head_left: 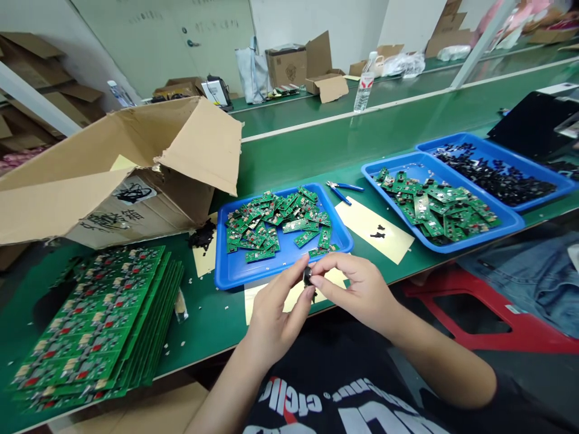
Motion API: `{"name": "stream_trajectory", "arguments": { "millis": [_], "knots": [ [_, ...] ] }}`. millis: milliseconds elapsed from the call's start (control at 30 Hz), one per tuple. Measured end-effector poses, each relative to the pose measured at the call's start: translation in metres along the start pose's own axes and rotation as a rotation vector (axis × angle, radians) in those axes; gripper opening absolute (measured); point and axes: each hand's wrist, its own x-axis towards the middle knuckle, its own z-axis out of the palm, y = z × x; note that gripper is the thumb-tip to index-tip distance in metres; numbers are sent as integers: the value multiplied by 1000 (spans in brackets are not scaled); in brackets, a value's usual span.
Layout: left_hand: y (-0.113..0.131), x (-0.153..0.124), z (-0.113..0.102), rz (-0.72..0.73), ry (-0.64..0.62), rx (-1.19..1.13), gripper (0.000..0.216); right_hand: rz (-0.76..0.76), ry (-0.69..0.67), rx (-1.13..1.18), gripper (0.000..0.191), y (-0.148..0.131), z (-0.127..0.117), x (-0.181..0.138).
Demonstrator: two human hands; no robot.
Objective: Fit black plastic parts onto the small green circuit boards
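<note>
Between the fingertips of both hands is a small black part (307, 276), partly hidden, its exact kind too small to make out. My left hand (283, 301) pinches it from the left, and my right hand (350, 286) grips it from the right with thumb and forefinger. Both hands are over the near edge of a blue tray (284, 272) that holds a heap of small green circuit boards (257, 226). Below the hands lies a pale yellow sheet (251, 301).
Blue-handled cutters (339, 193) lie beside another yellow sheet (362, 223). Further right are a blue tray of circuit boards (441, 208) and one of black parts (502, 175). Stacked board panels (99, 319) and an open cardboard box (145, 199) stand left; a bottle (364, 84) stands behind.
</note>
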Motion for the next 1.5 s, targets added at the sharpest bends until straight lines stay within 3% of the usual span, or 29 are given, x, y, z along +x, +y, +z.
{"name": "stream_trajectory", "arguments": {
  "millis": [133, 267, 400, 500, 567, 633, 667, 733, 800, 900, 1100, 1233, 1333, 1500],
  "knots": [
    [6, 4, -2, -28, -13, 21, 40, -116, -23, -213, 11, -3, -4, 1],
    [8, 6, 3, -96, 81, 74, 28, -183, -4, -389, 16, -2, -1, 1],
    [5, 7, 9, -57, 128, 150, 21, -242, 22, -542, 20, -1, 7, 0],
    [2, 6, 12, -49, 140, 160, 19, -211, 78, -641, 21, 4, 5, 5],
    [1, 4, 12, -114, 137, 87, 20, -108, 204, -670, 19, 10, -5, 11],
    [1, 2, 11, -196, 111, -83, 23, 41, 296, -556, 13, 15, -18, 16],
    [0, 2, 11, -230, 90, -187, 24, 111, 278, -421, 8, 16, -24, 16],
    [0, 2, 10, -282, 65, -370, 27, 229, 124, -68, 4, 16, -31, 14],
    [-1, 4, 10, -336, 84, -459, 29, 314, -57, 236, 15, 14, -28, 7],
    [-3, 7, 11, -378, 157, -448, 22, 390, -146, 442, 25, 11, -15, -7],
    [-16, 11, 12, -85, 216, -19, 18, 366, 65, 414, 28, 17, -2, -20],
    [-26, 15, 17, 145, 201, 197, 30, 350, 110, 347, 29, 21, -3, -21],
    [-31, 18, 22, 178, 172, 185, 33, 340, 128, 331, 28, 22, -3, -22],
    [-34, 21, 30, 99, 122, 121, 33, 348, 151, 312, 27, 28, -5, -23]
  ]
}}
